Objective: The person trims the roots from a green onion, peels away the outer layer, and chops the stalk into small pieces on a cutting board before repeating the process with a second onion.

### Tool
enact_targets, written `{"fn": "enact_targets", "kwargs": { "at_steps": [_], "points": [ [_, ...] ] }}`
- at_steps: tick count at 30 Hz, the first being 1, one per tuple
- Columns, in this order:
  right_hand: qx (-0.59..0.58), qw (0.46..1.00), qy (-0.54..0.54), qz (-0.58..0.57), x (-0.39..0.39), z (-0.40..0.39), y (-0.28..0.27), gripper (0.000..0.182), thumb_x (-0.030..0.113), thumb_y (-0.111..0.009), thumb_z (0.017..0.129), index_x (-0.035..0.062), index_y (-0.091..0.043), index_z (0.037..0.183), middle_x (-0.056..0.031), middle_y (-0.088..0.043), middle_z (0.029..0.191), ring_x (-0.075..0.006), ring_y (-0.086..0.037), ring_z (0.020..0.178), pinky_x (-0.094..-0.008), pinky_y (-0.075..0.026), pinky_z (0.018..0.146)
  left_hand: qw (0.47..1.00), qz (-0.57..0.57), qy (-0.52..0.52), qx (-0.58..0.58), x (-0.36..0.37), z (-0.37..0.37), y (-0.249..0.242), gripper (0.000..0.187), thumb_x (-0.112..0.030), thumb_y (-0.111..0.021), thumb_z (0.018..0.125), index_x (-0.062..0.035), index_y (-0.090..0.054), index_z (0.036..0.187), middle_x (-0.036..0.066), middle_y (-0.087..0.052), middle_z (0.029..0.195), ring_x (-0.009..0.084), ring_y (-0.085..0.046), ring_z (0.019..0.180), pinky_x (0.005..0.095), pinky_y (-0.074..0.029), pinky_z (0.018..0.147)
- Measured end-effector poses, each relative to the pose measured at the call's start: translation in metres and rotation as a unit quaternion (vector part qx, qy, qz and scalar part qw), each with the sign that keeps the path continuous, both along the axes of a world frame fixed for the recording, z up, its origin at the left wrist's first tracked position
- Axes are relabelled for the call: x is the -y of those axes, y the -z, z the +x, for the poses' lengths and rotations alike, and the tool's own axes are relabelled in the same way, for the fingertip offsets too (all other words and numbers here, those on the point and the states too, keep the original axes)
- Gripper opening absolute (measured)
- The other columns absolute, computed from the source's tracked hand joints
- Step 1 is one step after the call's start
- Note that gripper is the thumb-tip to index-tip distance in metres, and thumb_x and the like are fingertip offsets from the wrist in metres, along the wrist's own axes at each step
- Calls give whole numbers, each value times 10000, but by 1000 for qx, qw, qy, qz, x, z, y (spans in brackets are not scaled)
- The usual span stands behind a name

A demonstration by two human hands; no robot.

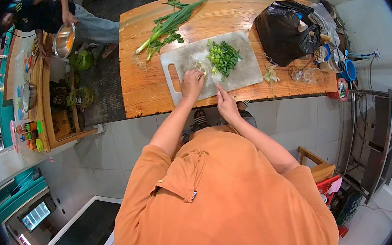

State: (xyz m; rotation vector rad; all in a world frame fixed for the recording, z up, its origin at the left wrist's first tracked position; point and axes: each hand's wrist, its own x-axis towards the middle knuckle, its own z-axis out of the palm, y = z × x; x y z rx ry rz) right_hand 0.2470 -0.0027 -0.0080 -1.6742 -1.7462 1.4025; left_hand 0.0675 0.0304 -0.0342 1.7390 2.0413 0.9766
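Note:
A pale cutting board [245, 80] lies at a slant on the wooden table [139, 96]. On it is a heap of chopped green onion [224, 58]. My left hand [193, 83] is closed on the board's left part, its fingers around a small piece of green onion with pale ends beside them. My right hand [227, 105] grips a knife [215, 81] at the board's front edge, the blade pointing up toward the heap. Whole green onions [170, 25] with roots and leafy stems lie behind and left of the board.
A black plastic bag [282, 34] stands at the back right, with clear glasses [309, 76] and onion scraps [270, 76] near it. At the far left another person [51, 11] holds a metal bowl [64, 40] by a side counter. A metal rack stands at right.

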Motion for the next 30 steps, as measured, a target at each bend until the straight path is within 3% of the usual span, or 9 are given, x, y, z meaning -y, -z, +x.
{"fn": "enact_targets", "kwargs": {
  "at_steps": [2,4,14,16,23,26,28,30],
  "points": [
    [-17,1000,-10,-1,1,0,-6,426,245,-445,1070,142,-466,1483,-229,-611,1321,-368,-599,1219,-387,-464,1011,1000,-17,2,7,-2,2,-1,104,-135,-721,825,-51,-754,875,95,-689,949,320,-610,969,418,-506,872],
    [-27,997,-22,-73,3,-2,-14,427,249,-441,1074,137,-465,1485,-210,-597,1362,-336,-583,1259,-357,-446,1034,1000,-11,7,-5,-5,2,2,95,-130,-715,824,-56,-755,869,97,-688,952,321,-611,968,419,-507,872],
    [-60,997,-29,-31,5,1,9,433,247,-435,1075,132,-458,1492,-188,-579,1400,-297,-564,1290,-337,-418,1067,999,-42,-1,29,-10,-2,2,56,-96,-730,800,-57,-760,825,105,-684,967,327,-610,988,420,-501,892],
    [-36,998,-34,-44,2,2,9,432,273,-422,1067,140,-474,1474,-210,-559,1409,-377,-537,1299,-391,-430,1069,999,-43,1,32,-11,-3,2,55,-98,-737,796,-56,-762,823,105,-684,967,327,-609,994,418,-499,895],
    [-38,998,-46,-5,-9,-6,32,434,278,-420,1067,152,-467,1479,-223,-576,1377,-393,-555,1265,-403,-443,1055,999,-34,11,27,-12,-4,9,75,-112,-752,795,-52,-767,837,104,-685,966,325,-607,998,415,-496,894],
    [-34,998,-51,11,-7,-7,18,430,269,-426,1065,157,-470,1478,-250,-601,1320,-415,-584,1209,-420,-465,1016,999,-46,0,27,-9,-4,5,97,-130,-755,804,-51,-770,859,104,-685,963,323,-606,989,415,-497,889],
    [15,996,-39,-84,5,-3,0,424,247,-437,1065,161,-473,1478,-241,-594,1340,-382,-576,1240,-389,-452,1031,999,-44,2,24,-9,-5,1,103,-134,-751,811,-52,-771,869,104,-684,967,321,-606,992,415,-498,890],
    [12,997,-33,-63,4,-6,8,423,249,-436,1064,174,-472,1480,-239,-601,1330,-388,-582,1225,-396,-457,1020,999,-49,4,24,-5,-2,2,109,-138,-748,818,-52,-773,880,103,-684,970,318,-605,995,416,-499,890]
  ]
}}
